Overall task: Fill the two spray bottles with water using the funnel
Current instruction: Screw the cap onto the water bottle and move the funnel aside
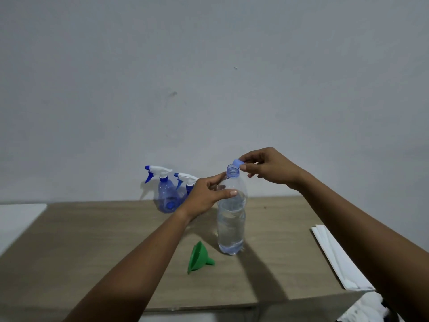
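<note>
A clear water bottle (231,224) stands upright on the wooden table (92,247), its mouth uncovered and mostly full of water. My left hand (206,196) grips its upper part. My right hand (267,167) pinches the light blue cap (237,162) just above and right of the mouth. Two blue spray bottles with white trigger heads stand at the back: one (166,194) in plain sight, the other (186,182) partly hidden behind my left hand. A green funnel (198,257) lies on its side in front of the water bottle.
White flat strips (339,256) lie along the table's right edge. A white surface (16,219) adjoins the table on the left. A plain wall stands close behind. White cloth (369,307) shows below the table's front right corner.
</note>
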Available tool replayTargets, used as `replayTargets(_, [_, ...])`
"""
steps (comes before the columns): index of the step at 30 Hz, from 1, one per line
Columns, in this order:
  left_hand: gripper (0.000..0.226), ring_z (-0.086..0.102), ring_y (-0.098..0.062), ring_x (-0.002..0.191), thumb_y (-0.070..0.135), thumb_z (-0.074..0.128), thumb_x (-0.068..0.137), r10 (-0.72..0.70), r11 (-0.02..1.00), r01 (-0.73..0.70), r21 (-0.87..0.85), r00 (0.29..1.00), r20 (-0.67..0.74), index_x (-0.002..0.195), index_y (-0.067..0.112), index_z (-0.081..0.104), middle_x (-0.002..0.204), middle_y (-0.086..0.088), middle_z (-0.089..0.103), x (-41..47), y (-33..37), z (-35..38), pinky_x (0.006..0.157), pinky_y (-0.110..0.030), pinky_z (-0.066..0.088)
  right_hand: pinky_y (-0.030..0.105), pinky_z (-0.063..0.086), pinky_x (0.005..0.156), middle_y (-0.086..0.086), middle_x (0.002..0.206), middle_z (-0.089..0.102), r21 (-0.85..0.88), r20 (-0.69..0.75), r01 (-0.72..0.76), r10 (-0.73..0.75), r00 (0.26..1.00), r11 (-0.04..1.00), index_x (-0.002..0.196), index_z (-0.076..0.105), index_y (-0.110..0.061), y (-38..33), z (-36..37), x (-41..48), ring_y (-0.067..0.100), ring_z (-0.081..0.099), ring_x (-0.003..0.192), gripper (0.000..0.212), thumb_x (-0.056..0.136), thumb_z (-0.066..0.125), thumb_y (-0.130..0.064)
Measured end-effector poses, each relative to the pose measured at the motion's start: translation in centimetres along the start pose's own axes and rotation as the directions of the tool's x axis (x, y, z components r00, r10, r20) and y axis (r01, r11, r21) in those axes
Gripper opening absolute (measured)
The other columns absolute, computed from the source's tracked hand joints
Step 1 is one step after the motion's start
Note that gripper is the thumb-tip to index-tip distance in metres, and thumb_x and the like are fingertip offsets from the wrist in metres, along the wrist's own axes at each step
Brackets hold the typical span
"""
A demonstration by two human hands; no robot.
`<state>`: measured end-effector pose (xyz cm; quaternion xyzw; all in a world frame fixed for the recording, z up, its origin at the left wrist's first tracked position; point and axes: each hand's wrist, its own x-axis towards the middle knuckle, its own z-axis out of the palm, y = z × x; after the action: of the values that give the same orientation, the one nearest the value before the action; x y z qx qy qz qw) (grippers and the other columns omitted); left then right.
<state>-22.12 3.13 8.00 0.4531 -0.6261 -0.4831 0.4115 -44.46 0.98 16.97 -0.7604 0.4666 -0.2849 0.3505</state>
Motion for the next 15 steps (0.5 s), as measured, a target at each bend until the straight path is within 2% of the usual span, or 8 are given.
replayTargets(6, [0.067, 0.054, -0.007, 0.133, 0.024, 0.083, 0.081, 0.02, 1.0, -0.021, -0.023, 1.0, -0.012, 0.142, 0.022, 0.056, 0.14, 0.015, 0.059, 0.1, -0.5, 0.3, 0.116, -0.034, 0.04, 0.017, 0.051, 0.067, -0.006, 0.101, 0.077, -0.044, 0.107, 0.065, -0.06, 0.992, 0.997, 0.114, 0.076, -0.02, -0.7, 0.0, 0.8, 0.003, 0.067, 0.077, 0.021, 0.095, 0.07, -0.027])
replayTargets(9, [0.068, 0.054, -0.006, 0.132, 0.024, 0.084, 0.08, 0.016, 0.999, -0.017, -0.036, 1.0, -0.019, 0.142, 0.021, 0.056, 0.14, 0.015, 0.059, 0.2, -0.7, 0.3, 0.116, -0.034, 0.041, 0.012, 0.048, 0.068, -0.004, 0.103, 0.077, -0.107, 0.136, 0.115, -0.1, 0.986, 0.988, 0.113, 0.076, -0.017, -1.0, -0.3, 1.2, -0.003, 0.065, 0.076, 0.021, 0.094, 0.072, -0.025])
replayTargets(12, [0.072, 0.053, -0.007, 0.133, 0.028, 0.086, 0.077, 0.012, 0.998, -0.013, -0.054, 1.0, -0.026, 0.142, 0.021, 0.056, 0.142, 0.013, 0.058, 0.4, -1.1, 0.2, 0.115, -0.036, 0.042, 0.005, 0.044, 0.067, -0.01, 0.106, 0.075, -0.229, 0.178, 0.161, -0.121, 0.977, 0.96, 0.114, 0.076, -0.02, -1.6, -0.5, 1.6, -0.01, 0.064, 0.075, 0.022, 0.093, 0.073, -0.025])
replayTargets(15, [0.074, 0.053, -0.008, 0.134, 0.029, 0.086, 0.076, 0.015, 0.997, -0.017, -0.07, 0.999, -0.029, 0.143, 0.019, 0.055, 0.144, 0.011, 0.057, 0.4, -1.3, 0.2, 0.114, -0.037, 0.043, 0.007, 0.042, 0.064, -0.019, 0.103, 0.073, -0.339, 0.209, 0.172, -0.104, 0.972, 0.925, 0.114, 0.074, -0.03, -1.9, -0.7, 2.1, -0.001, 0.068, 0.078, 0.022, 0.092, 0.073, -0.032])
